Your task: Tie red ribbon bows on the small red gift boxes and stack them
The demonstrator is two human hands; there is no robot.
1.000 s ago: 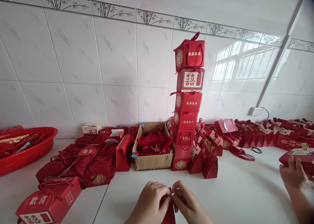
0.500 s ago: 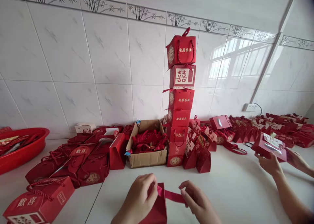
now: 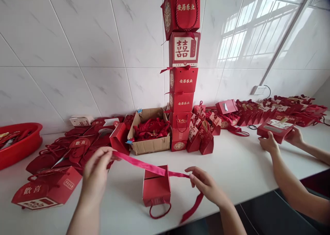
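Note:
A red ribbon (image 3: 144,165) stretches across the far side of a small red gift box (image 3: 156,190). My left hand (image 3: 97,164) pinches one end, raised to the left of the box. To the right, my right hand (image 3: 202,180) grips the ribbon nearer the box, and its loose tail hangs down below the fingers. The box stands on the white table between my hands, with a red cord handle (image 3: 160,215) drooping from its near side. Neither hand touches the box.
Behind the box stand a cardboard carton (image 3: 149,146) of red ribbons and a tall stack of gift boxes (image 3: 183,80). Folded boxes (image 3: 79,144) pile up at left, beside a red basin (image 3: 36,138). At right, another person's hands (image 3: 269,144) hold a red box (image 3: 275,130).
My left hand has pulled the ribbon end up and to the left, away from the box. The view has tilted down, showing the whole box. The other person's box has been lowered.

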